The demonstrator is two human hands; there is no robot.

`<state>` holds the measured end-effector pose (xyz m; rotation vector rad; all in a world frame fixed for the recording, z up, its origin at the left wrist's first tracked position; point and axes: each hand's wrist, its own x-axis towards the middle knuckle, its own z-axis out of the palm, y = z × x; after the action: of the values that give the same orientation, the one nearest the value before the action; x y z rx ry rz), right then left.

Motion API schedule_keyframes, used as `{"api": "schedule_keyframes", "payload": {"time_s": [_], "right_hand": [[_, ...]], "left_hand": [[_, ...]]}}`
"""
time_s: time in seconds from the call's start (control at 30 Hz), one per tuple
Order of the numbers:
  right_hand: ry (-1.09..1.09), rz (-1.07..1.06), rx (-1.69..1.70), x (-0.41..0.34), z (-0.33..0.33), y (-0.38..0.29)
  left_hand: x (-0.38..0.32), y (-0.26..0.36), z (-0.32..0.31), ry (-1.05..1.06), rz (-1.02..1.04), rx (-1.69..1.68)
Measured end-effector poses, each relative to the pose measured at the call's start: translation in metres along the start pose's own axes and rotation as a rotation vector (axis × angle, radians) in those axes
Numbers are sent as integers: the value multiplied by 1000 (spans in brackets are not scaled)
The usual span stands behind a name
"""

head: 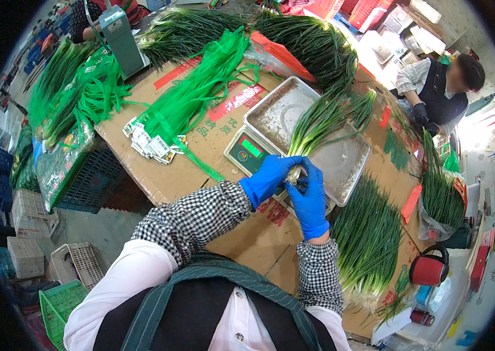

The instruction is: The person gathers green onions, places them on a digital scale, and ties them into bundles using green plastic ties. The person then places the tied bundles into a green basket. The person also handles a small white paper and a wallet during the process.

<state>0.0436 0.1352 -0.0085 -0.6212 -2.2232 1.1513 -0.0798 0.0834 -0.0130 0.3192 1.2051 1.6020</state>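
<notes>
Both my hands wear blue gloves and meet at the root end of a bunch of green onions (313, 127). My left hand (271, 177) pinches the white bases from the left, and my right hand (310, 195) has its fingers on the roots from the right. The leaves lie across the metal tray (348, 182) of a digital scale (247, 151) with a lit green display. Right of my right hand lies a large pile of green onions (368, 237). Green mesh bags (186, 105) with printed tags (153, 147) lie to the left of the scale.
Cardboard (225, 245) covers the table. More green onions (309, 48) lie along its far side, near a grey metal device (122, 41). A person (436, 90) in dark gloves stands at the right. A red kettle (428, 268) is at the lower right, and plastic crates (76, 263) stand at the left.
</notes>
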Motion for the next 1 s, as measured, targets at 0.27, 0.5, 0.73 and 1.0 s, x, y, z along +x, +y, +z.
{"api": "schedule_keyframes", "payload": {"time_s": [0.27,0.5,0.73,1.0], "right_hand": [[-7,8,62,7,-1,8],[117,148,62,-17,-21,-32],[72,189,289,-55,16,-24],[-499,129,493,-81,98,-56]], "left_hand": [[-12,5,-10,19,-99,250],[-39,-11,-92,87,316,844],[-78,4,-206,109,542,1801],[-186,-17,-118,152,582,1265]]}}
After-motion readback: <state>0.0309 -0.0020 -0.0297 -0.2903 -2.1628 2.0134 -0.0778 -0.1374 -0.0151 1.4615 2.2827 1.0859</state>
